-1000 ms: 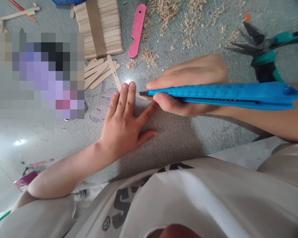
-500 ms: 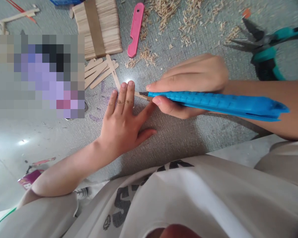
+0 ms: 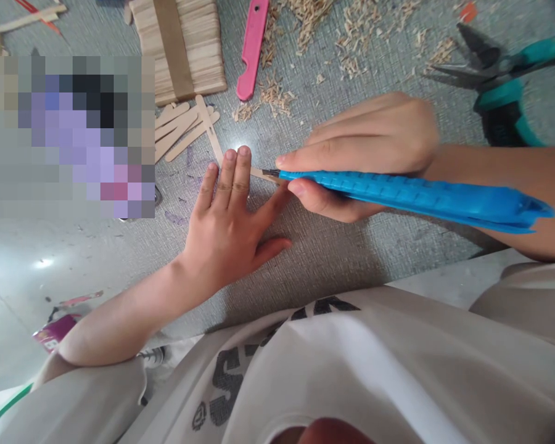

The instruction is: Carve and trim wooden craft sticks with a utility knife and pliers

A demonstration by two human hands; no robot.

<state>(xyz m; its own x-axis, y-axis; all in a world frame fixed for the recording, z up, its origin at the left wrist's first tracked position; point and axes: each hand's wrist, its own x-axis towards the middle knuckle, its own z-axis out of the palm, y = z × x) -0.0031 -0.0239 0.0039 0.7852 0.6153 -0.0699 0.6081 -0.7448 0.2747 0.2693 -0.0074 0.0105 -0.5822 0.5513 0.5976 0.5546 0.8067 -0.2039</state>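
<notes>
Cutter (image 3: 411, 192), blue, gripped in my right hand (image 3: 374, 135); I can't tell whether its blade (image 3: 270, 172) touches the wooden stick (image 3: 258, 172) beneath. Left of the cutter, my left hand (image 3: 229, 225) lies flat, hiding the stick's other end.

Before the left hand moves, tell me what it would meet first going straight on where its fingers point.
The left hand would probably meet the nearest wood shavings first, just short of the pink handle.
</notes>
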